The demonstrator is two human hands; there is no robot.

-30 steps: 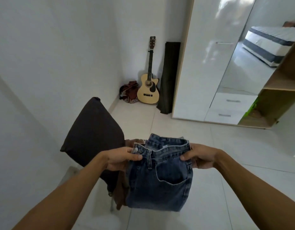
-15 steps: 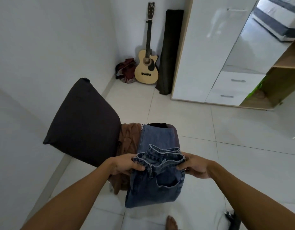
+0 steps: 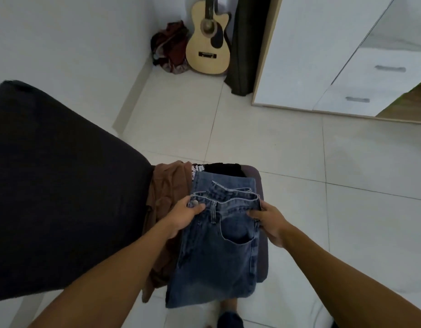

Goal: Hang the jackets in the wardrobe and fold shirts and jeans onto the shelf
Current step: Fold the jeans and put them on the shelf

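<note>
Folded blue jeans (image 3: 219, 252) lie over the seat of a chair, waistband away from me, legs hanging off the near edge. My left hand (image 3: 184, 216) grips the waistband's left end by the button, thumb on top. My right hand (image 3: 267, 221) grips the waistband's right end. A brown garment (image 3: 165, 197) is bunched on the seat to the left of the jeans. A black printed garment (image 3: 216, 168) lies under the jeans at the far edge. The white wardrobe (image 3: 323, 55) stands at the back right.
A dark cushioned chair back (image 3: 57, 190) fills the left. A guitar (image 3: 209, 43), a dark rolled mat (image 3: 246, 43) and a heap of reddish cloth (image 3: 170, 48) stand in the far corner. White tiled floor (image 3: 346, 174) lies between the chair and the wardrobe drawers (image 3: 375, 84).
The jeans have come down from mid-air onto the chair seat, both hands still on the waistband. My view has tilted downward and closer to the chair.
</note>
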